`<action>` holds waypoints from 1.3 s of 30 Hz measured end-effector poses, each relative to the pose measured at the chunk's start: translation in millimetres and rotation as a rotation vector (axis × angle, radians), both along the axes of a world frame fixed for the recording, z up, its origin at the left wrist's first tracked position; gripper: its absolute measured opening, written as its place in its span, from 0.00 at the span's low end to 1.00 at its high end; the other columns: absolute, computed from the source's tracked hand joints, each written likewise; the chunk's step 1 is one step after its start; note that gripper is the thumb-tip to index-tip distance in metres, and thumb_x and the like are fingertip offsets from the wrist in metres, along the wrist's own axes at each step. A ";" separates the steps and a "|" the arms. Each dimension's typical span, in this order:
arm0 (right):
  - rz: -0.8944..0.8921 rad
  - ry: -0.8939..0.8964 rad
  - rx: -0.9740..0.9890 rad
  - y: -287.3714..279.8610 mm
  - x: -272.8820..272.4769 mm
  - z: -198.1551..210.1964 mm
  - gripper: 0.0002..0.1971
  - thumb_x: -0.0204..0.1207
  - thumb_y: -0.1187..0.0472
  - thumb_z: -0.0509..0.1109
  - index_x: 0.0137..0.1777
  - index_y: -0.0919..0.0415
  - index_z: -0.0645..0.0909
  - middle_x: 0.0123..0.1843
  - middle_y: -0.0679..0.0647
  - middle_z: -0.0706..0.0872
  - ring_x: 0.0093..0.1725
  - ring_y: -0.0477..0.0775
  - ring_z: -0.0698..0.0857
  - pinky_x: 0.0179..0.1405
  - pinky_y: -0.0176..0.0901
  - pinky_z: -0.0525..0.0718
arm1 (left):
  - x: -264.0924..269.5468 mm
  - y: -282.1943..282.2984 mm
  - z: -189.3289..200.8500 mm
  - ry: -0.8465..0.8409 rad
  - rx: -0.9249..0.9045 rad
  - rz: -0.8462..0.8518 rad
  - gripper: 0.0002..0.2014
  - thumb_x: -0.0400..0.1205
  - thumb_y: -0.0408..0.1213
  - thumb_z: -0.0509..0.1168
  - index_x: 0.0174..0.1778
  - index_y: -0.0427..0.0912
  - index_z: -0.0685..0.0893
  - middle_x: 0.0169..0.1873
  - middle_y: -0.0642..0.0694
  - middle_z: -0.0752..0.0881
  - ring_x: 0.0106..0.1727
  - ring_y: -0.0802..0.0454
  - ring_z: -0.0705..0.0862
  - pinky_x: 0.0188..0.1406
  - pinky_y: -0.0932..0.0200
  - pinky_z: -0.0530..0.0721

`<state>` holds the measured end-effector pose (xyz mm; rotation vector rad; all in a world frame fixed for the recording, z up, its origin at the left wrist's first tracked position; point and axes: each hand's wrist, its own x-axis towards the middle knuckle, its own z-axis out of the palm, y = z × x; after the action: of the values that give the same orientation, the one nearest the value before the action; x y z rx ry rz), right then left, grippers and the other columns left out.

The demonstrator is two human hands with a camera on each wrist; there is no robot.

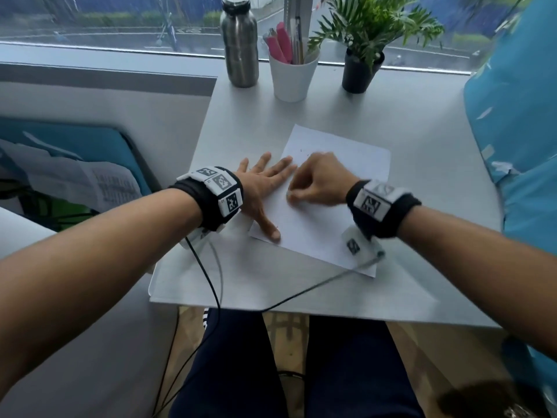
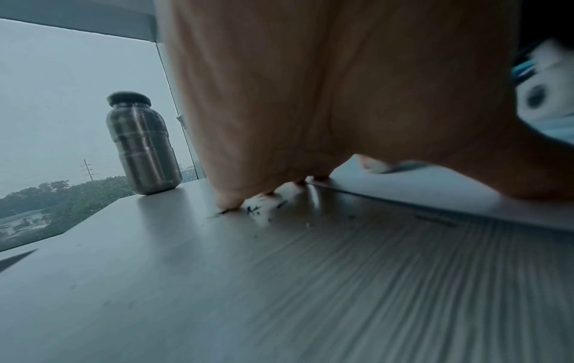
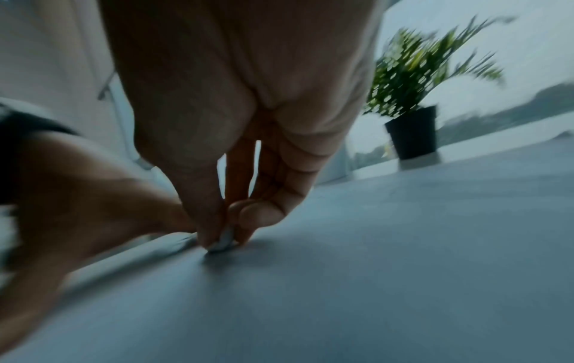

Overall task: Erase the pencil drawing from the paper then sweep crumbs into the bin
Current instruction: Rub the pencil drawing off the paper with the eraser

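A white sheet of paper [image 1: 325, 218] lies slanted on the grey table [image 1: 422, 164]. My left hand [image 1: 262, 188] lies flat with spread fingers, pressing the paper's left edge. My right hand [image 1: 313, 182] pinches a small white eraser [image 1: 289, 195] between thumb and fingertips and holds it down on the paper. In the right wrist view the eraser [image 3: 222, 242] shows between the fingertips, touching the sheet. Dark eraser crumbs [image 2: 253, 210] lie on the table near my left fingertips, and a few specks [image 1: 303, 152] dot the paper's upper part.
A steel bottle [image 1: 239, 40], a white cup of pens [image 1: 292, 73] and a potted plant [image 1: 361, 64] stand at the table's far edge by the window. A blue cloth [image 1: 518, 131] hangs at the right. Cables [image 1: 211, 285] run off the near edge.
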<state>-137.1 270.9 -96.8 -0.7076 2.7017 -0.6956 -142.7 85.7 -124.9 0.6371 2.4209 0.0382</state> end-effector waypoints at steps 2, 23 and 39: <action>-0.078 0.055 -0.031 1.7 -10.6 -0.3 0.03 0.65 0.59 0.79 0.36 0.58 0.91 0.33 0.51 0.91 0.30 0.43 0.83 0.37 0.35 0.81 | 0.1 1.3 2.6 0.001 -0.002 0.010 0.79 0.50 0.74 0.77 0.83 0.55 0.28 0.81 0.59 0.25 0.81 0.47 0.23 0.79 0.29 0.33; -0.088 0.033 -0.001 3.3 -32.7 -1.6 0.05 0.65 0.59 0.77 0.36 0.61 0.91 0.32 0.53 0.90 0.31 0.47 0.85 0.33 0.33 0.80 | 0.0 -0.5 4.0 0.019 0.020 0.013 0.82 0.47 0.75 0.77 0.82 0.52 0.26 0.81 0.59 0.24 0.81 0.49 0.23 0.80 0.31 0.32; -0.091 0.023 0.046 3.8 -55.4 -2.1 0.07 0.67 0.57 0.79 0.41 0.59 0.92 0.36 0.52 0.91 0.33 0.44 0.83 0.29 0.21 0.70 | 1.0 -1.9 -1.0 0.013 0.052 0.010 0.82 0.47 0.75 0.77 0.83 0.53 0.27 0.82 0.59 0.26 0.81 0.50 0.23 0.79 0.32 0.30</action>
<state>-192.4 274.7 -99.0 -0.5881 2.7767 -0.6470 -141.7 83.8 -125.9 0.6508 2.4429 0.1014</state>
